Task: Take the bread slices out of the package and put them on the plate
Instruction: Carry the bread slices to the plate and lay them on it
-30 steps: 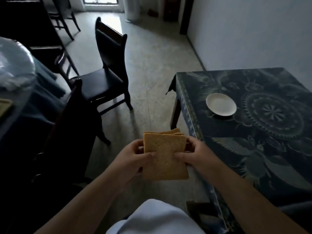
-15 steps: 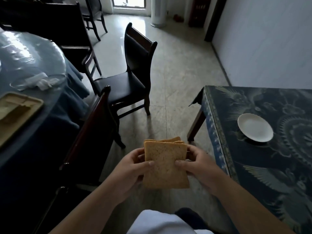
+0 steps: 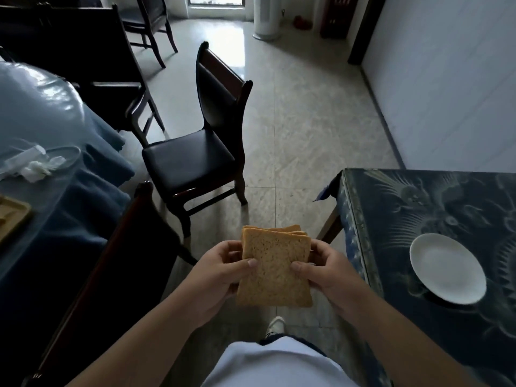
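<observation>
A stack of brown bread slices (image 3: 275,270) is held upright in front of me over the floor. My left hand (image 3: 220,272) grips its left edge and my right hand (image 3: 329,270) grips its right edge, thumbs on the front slice. An empty white plate (image 3: 446,268) lies to the right on the dark patterned table (image 3: 418,196), apart from the bread. A crumpled clear plastic package (image 3: 36,162) lies on the blue-covered table at the far left.
A black chair (image 3: 201,152) stands ahead on the tiled floor. A dark wooden chair back (image 3: 117,247) is close at my left. A wooden tray (image 3: 11,219) sits on the blue round table (image 3: 42,113). White wall to the right.
The view has swung left, so the plate and patterned table now sit further right and lower. The bread stays held between both hands the same way.
</observation>
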`<state>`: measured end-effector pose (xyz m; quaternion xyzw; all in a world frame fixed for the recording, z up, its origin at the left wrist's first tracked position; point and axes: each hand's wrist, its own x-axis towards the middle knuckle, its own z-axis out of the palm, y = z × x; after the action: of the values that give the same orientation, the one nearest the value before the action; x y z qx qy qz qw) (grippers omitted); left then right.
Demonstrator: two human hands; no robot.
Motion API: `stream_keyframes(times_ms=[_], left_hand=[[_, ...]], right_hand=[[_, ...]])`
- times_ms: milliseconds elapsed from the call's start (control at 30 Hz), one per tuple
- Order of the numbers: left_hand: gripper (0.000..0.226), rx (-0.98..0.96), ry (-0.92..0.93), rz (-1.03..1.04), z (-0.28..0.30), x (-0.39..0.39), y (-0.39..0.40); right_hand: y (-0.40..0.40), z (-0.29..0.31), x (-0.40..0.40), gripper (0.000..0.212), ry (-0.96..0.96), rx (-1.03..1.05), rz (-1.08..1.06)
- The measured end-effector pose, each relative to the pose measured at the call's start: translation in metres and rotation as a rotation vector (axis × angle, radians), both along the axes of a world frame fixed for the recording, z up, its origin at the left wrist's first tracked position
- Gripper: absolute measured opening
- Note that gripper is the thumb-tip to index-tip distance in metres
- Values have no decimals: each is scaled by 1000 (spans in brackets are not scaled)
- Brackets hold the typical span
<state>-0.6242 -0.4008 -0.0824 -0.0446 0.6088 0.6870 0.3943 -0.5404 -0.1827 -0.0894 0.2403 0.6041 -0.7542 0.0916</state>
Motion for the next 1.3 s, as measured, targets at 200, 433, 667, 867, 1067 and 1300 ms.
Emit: stream_keyframes(times_ms=[200, 433, 667, 867, 1067, 1300], left_hand=[[52, 7, 3, -44, 11, -59, 68], [50, 3, 21, -146, 15, -119, 120], [47, 6, -7, -352, 0, -197, 181], [45, -34, 55, -724, 2, -249, 256], [19, -48, 88, -1110, 3, -245, 323], [22, -76, 131, -1426, 0, -184, 360]], right_hand=[[68, 10, -56, 59, 24, 31, 3], [114, -2, -98, 49, 34, 16, -97], [139, -12, -128, 41, 22, 61, -337], [147, -12, -131, 44, -25, 104, -715], [135, -15, -106, 46, -91, 83, -1106], [95, -19, -55, 43, -85, 35, -1494]])
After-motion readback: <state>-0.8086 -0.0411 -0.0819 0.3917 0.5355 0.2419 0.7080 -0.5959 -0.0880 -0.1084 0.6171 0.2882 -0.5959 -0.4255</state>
